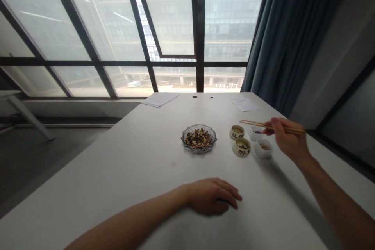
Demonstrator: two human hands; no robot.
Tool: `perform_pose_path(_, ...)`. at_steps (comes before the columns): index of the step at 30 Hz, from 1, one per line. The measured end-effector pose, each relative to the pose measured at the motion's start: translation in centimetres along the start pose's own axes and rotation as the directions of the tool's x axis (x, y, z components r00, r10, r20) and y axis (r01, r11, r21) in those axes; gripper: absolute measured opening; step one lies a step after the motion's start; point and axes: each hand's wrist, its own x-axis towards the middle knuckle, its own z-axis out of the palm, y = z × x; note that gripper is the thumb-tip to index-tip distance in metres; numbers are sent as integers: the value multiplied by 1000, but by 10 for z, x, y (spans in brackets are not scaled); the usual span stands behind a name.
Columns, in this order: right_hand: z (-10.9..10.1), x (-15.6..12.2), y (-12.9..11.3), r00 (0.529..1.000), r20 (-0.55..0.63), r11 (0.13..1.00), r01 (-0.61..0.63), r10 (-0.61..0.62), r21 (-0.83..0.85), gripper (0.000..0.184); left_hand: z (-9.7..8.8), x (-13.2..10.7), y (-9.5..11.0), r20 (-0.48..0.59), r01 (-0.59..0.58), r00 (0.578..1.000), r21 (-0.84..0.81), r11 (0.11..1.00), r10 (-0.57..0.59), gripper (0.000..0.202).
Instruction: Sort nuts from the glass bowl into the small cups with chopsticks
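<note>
My right hand [285,134] grips a pair of wooden chopsticks [254,122], whose tips point left above two small ceramic cups. The rear ceramic cup [236,134] and the front ceramic cup [241,149] bear dark characters; a few dark bits lie in the front one. Beside them, partly under my right hand, are a rear white plastic cup [254,136] with dark bits and a front white plastic cup [265,155] with brownish bits. A glass bowl [187,146] of mixed nuts or seeds stands to their left. My left hand [212,197] rests on the table, fingers loosely spread, holding nothing.
The white table [131,172] reaches toward the windows. Paper sheets [159,100] lie at its far left, and more paper [246,104] at the far right. Two small dark objects sit near the far edge. A blue curtain [281,39] hangs at right.
</note>
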Motion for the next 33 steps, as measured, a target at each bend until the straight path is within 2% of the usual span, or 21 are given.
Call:
perform_pose_path(4, 22, -4, -16, 994, 102, 996, 40, -49, 84, 43, 1, -1, 0, 8, -10, 1000, 22, 1000, 9, 34)
perform_pose_path(9, 63, -3, -44, 959, 240, 979, 116, -154, 168, 43, 2, -4, 2, -59, 120, 992, 149, 981, -112, 53)
perform_pose_path(12, 89, -2, -55, 917, 319, 967, 196, -240, 165, 44, 2, -5, 1, -33, 103, 995, 157, 982, -99, 45)
perform_pose_path(15, 113, 5, -56, 884, 340, 947, 292, -321, 135, 48, 2, -4, -1, -36, 79, 997, 149, 986, -74, 39)
perform_pose_path(16, 120, 9, -56, 861, 349, 928, 359, -371, 101, 49, 1, -3, -1, -40, 75, 997, 148, 986, -70, 39)
perform_pose_path(17, 125, 16, -55, 816, 380, 891, 451, -435, 52, 47, 1, -3, -1, -44, 72, 997, 148, 986, -66, 39)
perform_pose_path(20, 131, 47, -57, 613, 543, 705, 707, -574, -53, 42, 1, -2, -1, -52, 75, 996, 150, 986, -68, 39)
perform_pose_path(22, 131, 75, -64, 506, 629, 623, 781, -591, -42, 41, 0, -2, 0, -51, 83, 996, 152, 985, -76, 38)
perform_pose_path(23, 131, 88, -69, 472, 653, 604, 797, -592, -28, 40, 0, -2, 0, -51, 86, 996, 155, 984, -79, 38)
perform_pose_path(24, 131, 100, -75, 471, 654, 607, 795, -592, -24, 40, -1, -2, 1, -50, 87, 996, 158, 984, -80, 38)
perform_pose_path(25, 133, 110, -80, 503, 626, 630, 776, -597, -23, 40, -1, -2, 1, -46, 88, 996, 163, 983, -82, 38)
perform_pose_path(27, 141, 120, -89, 612, 531, 733, 680, -587, 26, 45, -3, -2, 2, -39, 94, 995, 171, 981, -89, 38)
perform_pose_path(29, 153, 118, -92, 750, 423, 857, 488, -508, 164, 49, -4, -3, 2, -33, 96, 995, 178, 979, -92, 38)
perform_pose_path(31, 166, 107, -90, 863, 358, 920, 257, -356, 294, 53, -4, -3, 2, -29, 92, 996, 176, 980, -88, 39)
perform_pose_path(33, 174, 92, -83, 917, 356, 926, 34, -179, 377, 54, -4, -4, 1, -24, 88, 996, 168, 982, -85, 38)
